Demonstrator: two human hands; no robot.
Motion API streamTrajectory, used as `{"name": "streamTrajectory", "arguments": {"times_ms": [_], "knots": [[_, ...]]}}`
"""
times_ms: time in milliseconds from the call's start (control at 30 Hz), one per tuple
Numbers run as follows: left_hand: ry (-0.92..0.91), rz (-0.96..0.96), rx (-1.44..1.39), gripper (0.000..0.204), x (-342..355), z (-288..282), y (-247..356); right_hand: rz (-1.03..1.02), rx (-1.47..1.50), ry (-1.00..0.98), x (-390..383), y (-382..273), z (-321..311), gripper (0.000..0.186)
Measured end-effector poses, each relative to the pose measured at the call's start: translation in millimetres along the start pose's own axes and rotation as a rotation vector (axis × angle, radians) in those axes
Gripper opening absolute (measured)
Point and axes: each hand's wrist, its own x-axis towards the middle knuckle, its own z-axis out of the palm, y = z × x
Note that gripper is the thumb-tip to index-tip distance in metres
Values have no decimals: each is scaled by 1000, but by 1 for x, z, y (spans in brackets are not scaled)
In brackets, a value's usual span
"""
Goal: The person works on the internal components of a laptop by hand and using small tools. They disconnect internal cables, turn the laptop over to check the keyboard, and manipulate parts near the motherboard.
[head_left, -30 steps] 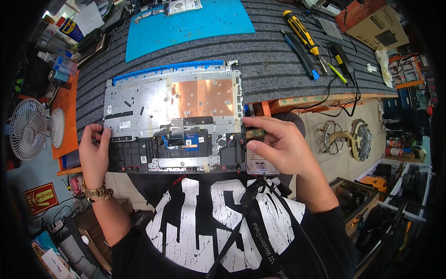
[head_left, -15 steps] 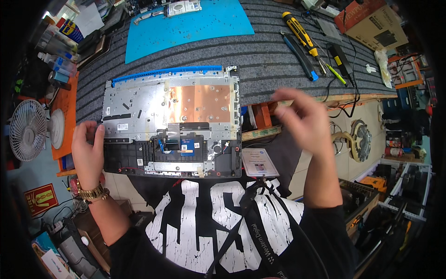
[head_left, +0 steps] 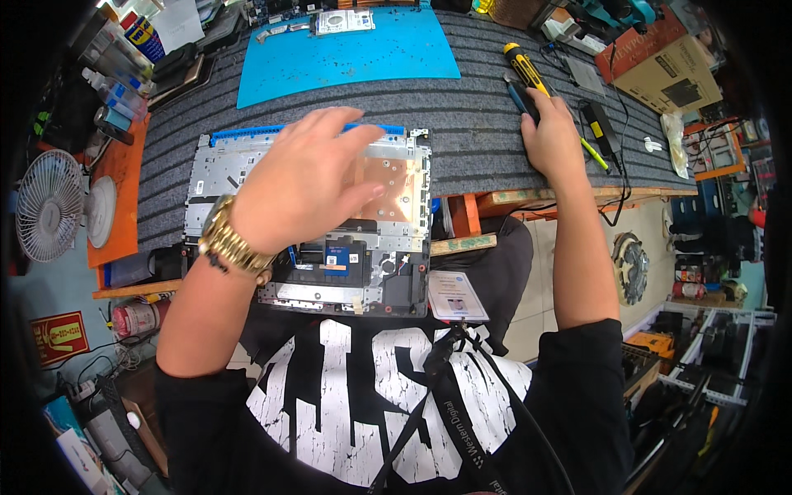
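The laptop's lower case, with silver plate, copper foil and blue strip, rests over my lap at the bench edge. My left hand hovers over or touches its upper middle, fingers apart, hiding part of it. My right hand is on the bench with fingers curled over a blue-handled tool beside a yellow-and-black screwdriver; exactly what it grips is hidden. A green-handled tool and black adapter lie beside that hand.
A blue mat with components is on the striped bench. A cardboard box stands at back right, bottles at left near a white fan. A card hangs from my lanyard. Cables drape over the front edge.
My left hand has moved from the case's left edge up across its middle. My right hand has left the case's right edge and reached up to the tools on the bench.
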Motion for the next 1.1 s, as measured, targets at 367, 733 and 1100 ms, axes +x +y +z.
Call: {"name": "streamTrajectory", "arguments": {"times_ms": [367,733,1100], "knots": [[-251,-74,43,73,26,17,9,50,757,-274,-68,-44,-48,53],[-160,-38,33,75,22,24,6,-13,716,-446,-74,-69,-60,45],[-147,-42,41,73,20,26,7,-148,602,-490,-61,-76,-73,44]]}}
